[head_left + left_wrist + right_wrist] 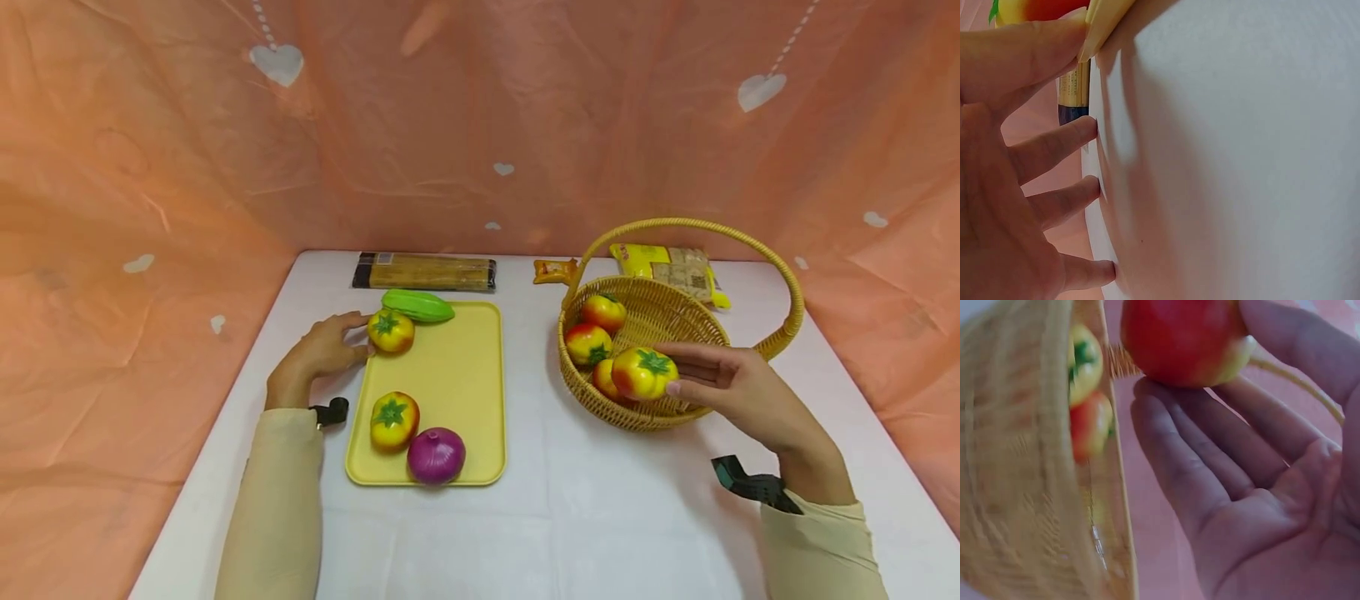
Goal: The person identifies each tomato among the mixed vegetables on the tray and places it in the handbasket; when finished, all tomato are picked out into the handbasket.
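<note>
My right hand (750, 392) holds a yellow-red tomato (645, 374) between thumb and fingers, above the near side of the wicker basket (637, 421). Inside the basket lie a tomato (604, 312) at the back, another tomato (588, 344) at the left, and one partly hidden behind the held one. My left hand (1016, 162) is at the left edge of the yellow tray (457, 375); its thumb touches the rim and its other fingers are spread, fingertips at the white table. Near this hand a tomato (391, 332) sits on the tray.
Also on the tray are a green ridged vegetable (418, 306), a tomato (394, 422) and a purple onion (437, 456). Behind lie a pack of sticks or noodles (431, 272), a small orange packet (555, 271) and a yellow bag (667, 268). The basket's tall handle (693, 223) arches over it.
</note>
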`<state>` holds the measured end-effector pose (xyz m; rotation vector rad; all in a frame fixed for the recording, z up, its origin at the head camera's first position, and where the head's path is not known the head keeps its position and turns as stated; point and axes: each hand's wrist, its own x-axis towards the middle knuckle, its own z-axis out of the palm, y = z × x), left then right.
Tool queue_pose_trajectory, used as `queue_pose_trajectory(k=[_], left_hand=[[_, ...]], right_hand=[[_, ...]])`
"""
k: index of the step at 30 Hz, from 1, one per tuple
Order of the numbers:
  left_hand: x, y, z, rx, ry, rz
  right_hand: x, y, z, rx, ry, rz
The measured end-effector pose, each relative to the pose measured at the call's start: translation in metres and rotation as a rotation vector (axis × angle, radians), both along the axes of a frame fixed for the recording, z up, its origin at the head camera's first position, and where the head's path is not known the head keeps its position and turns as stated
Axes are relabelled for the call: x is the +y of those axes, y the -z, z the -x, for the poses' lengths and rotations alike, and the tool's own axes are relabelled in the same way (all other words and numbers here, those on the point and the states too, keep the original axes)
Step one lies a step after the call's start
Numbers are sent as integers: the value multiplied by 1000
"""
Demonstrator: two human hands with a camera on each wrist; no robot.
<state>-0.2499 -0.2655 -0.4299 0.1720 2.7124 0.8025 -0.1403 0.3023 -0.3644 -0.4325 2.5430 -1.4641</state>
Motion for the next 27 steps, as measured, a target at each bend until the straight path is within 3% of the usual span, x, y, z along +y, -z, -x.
queue_pose_trajectory(k=[11, 21, 27], left_hand=[[0, 1, 1, 2, 5, -2], [0, 0, 0, -10, -7, -6], [0, 0, 1, 5, 2, -1]], right_hand=[[25, -2, -8, 83, 14, -181], [11, 9, 2, 62, -4, -263], [-1, 15, 8, 29, -27, -250]])
